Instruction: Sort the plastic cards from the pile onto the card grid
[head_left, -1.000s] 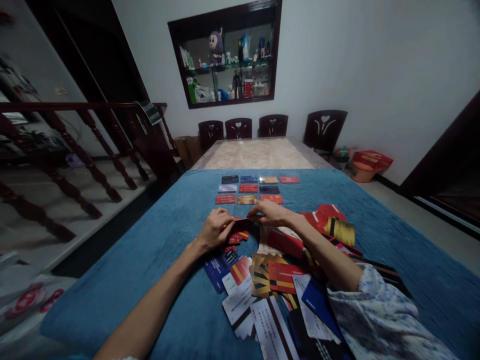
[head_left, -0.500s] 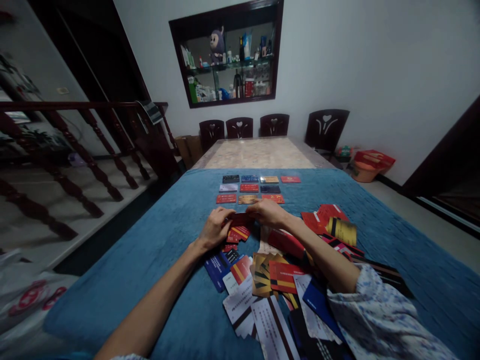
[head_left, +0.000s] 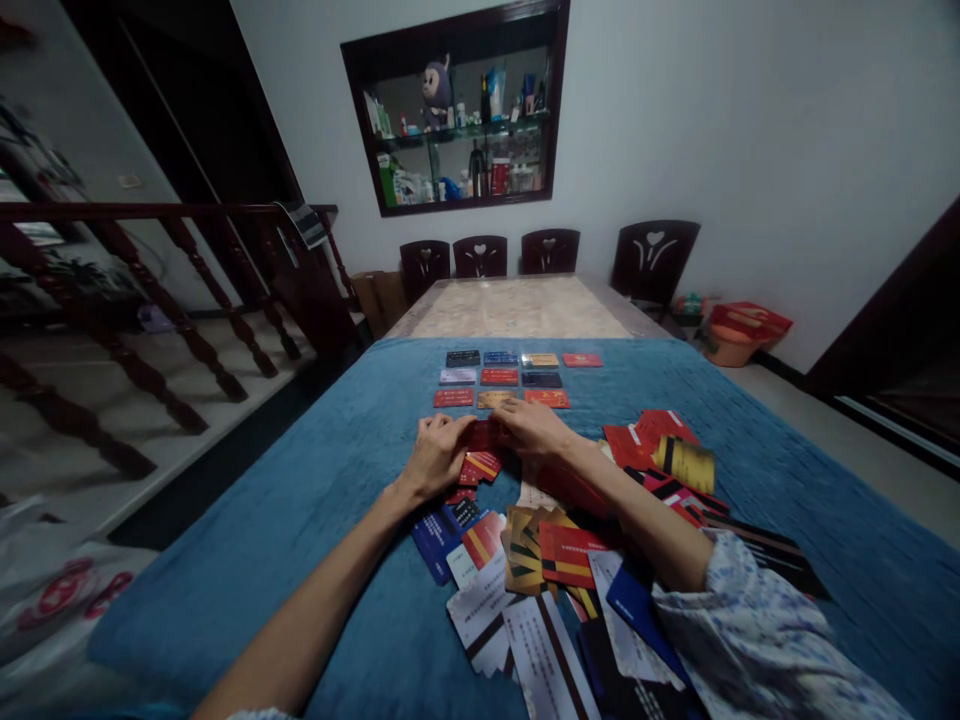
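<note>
A: Where is the dark red card (head_left: 482, 434)?
B: It is between the left hand (head_left: 439, 455) and the right hand (head_left: 536, 430), over the blue cloth (head_left: 300, 480) on the worktop (head_left: 525, 308).
A: And how are the fingers?
B: On each hand they are closed together, pinching one end of this card; how firmly, I cannot tell.
A: What lies around?
B: Just beyond the hands, three rows of cards (head_left: 499, 377); nearer to the person, a loose heap of cards (head_left: 551, 650), many overlapping.
</note>
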